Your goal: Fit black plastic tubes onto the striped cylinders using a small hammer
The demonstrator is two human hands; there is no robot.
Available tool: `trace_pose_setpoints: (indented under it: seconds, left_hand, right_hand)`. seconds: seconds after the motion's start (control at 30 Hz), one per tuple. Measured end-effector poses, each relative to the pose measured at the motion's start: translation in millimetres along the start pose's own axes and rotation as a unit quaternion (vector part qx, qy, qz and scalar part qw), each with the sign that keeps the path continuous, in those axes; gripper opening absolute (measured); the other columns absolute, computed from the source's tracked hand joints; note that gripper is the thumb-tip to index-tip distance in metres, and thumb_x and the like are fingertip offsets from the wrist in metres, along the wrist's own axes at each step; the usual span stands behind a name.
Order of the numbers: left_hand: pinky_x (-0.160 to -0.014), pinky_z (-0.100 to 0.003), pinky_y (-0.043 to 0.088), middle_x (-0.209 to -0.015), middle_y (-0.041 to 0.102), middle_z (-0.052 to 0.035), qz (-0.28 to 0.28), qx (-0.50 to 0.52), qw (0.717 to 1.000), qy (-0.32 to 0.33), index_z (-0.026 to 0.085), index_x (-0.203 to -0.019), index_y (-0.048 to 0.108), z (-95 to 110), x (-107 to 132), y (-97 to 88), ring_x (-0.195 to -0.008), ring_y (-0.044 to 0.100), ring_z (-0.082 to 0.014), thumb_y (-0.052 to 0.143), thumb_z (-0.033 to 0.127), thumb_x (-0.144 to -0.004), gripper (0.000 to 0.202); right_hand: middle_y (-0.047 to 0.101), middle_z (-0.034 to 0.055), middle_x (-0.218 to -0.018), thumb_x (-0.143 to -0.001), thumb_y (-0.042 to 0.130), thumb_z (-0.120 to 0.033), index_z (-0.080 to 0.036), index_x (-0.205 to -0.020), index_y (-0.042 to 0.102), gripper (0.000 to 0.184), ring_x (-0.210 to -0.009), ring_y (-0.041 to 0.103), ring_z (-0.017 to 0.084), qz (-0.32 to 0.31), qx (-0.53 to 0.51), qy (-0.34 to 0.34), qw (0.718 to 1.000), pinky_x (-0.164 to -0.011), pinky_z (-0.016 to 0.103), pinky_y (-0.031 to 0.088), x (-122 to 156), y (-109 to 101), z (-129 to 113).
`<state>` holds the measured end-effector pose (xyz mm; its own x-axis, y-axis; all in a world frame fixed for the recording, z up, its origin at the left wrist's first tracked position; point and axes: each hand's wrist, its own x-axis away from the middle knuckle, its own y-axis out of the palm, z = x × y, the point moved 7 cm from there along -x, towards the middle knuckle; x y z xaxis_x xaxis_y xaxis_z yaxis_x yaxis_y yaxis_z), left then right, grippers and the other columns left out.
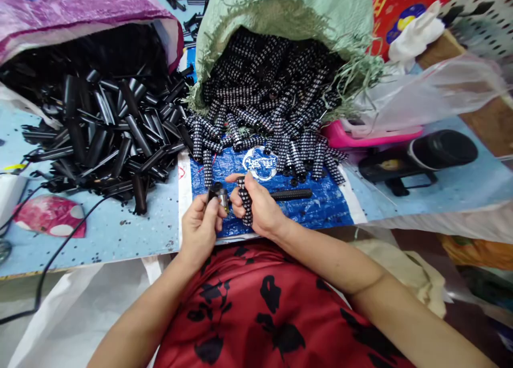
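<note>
My left hand (pixel 202 218) is closed in a pinch on a small dark piece with a shiny, metal-looking part (pixel 223 199); its exact kind is hard to make out. Close beside it, my right hand (pixel 262 205) grips a black tube with a white square pattern (pixel 245 202), held roughly upright, with the index finger stretched toward the left hand. A black ridged rod (pixel 294 194) lies just past the right hand on a blue printed sheet (pixel 328 210). Several similar patterned tubes (pixel 280 127) spill out of a pale green woven sack (pixel 288 9) in front.
Black trough-shaped plastic parts (pixel 108 122) are heaped at left, before a purple-and-white bag (pixel 116 12). A black cable (pixel 64 245) crosses the left side near a pink dotted cloth item (pixel 52 216). On the right lie a black bottle (pixel 417 156) and a pink tray (pixel 372 137).
</note>
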<state>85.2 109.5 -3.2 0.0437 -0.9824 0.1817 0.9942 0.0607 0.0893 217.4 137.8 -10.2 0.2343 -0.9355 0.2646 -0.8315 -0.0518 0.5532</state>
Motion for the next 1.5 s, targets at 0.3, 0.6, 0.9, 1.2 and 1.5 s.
trace_pose_setpoints:
  seconds: [0.3,0.6,0.9,1.2,1.5]
  left_hand:
    - [-0.067,-0.025,0.051,-0.081,0.071,-0.0011,0.022,-0.081,0.996,0.042,0.02,-0.091,0.076,9.5,0.7,4.0,-0.071,0.059,-0.0137,0.084,0.042,-0.081,0.026]
    - [-0.057,-0.026,0.041,-0.062,0.053,0.0008,0.022,-0.089,0.996,0.017,0.019,-0.075,0.062,8.4,7.0,-6.7,-0.057,0.045,-0.0118,0.056,0.064,-0.098,0.051]
    - [-0.088,-0.028,0.052,-0.1,0.073,-0.0043,0.033,-0.052,0.998,0.016,0.021,-0.102,0.075,5.9,8.5,-5.1,-0.093,0.064,-0.0175,0.063,0.062,-0.096,0.043]
    - [-0.074,-0.03,0.057,-0.089,0.077,-0.0051,-0.008,0.047,0.995,-0.086,0.019,-0.099,0.078,-18.4,-3.1,-18.0,-0.075,0.068,-0.0167,0.088,0.052,-0.074,0.043]
    - [-0.075,-0.031,0.046,-0.085,0.071,-0.0038,-0.011,-0.434,0.895,0.106,0.021,-0.094,0.078,6.2,-18.4,-74.4,-0.076,0.061,-0.0177,0.078,0.037,-0.083,0.02]
  right_hand:
    - [0.035,0.0204,-0.166,-0.095,0.057,-0.071,-0.02,-0.162,0.031,0.088,-0.154,0.039,0.033,-0.093,0.358,-0.264,0.891,-0.114,0.048,0.051,12.8,5.5,-20.7]
    - [0.044,0.0224,-0.158,-0.092,0.074,-0.052,-0.018,-0.168,0.017,0.101,-0.15,0.045,0.031,-0.175,0.545,-0.45,0.685,-0.12,0.049,0.047,40.2,11.5,-36.8]
    - [0.049,0.0237,-0.155,-0.093,0.074,-0.044,-0.014,-0.169,0.017,0.099,-0.149,0.047,0.03,-0.15,0.553,-0.495,0.653,-0.12,0.047,0.049,49.6,19.5,-29.5]
    - [0.052,0.0251,-0.151,-0.095,0.068,-0.057,-0.01,-0.167,0.016,0.101,-0.148,0.048,0.035,-0.124,0.628,-0.462,0.614,-0.116,0.05,0.05,49.1,18.1,-24.1]
    - [0.071,0.0088,-0.094,-0.103,0.056,-0.023,-0.016,-0.107,0.069,0.015,-0.085,0.063,0.022,-0.029,0.76,-0.362,0.538,-0.077,0.036,0.051,44.4,-38.7,-33.0]
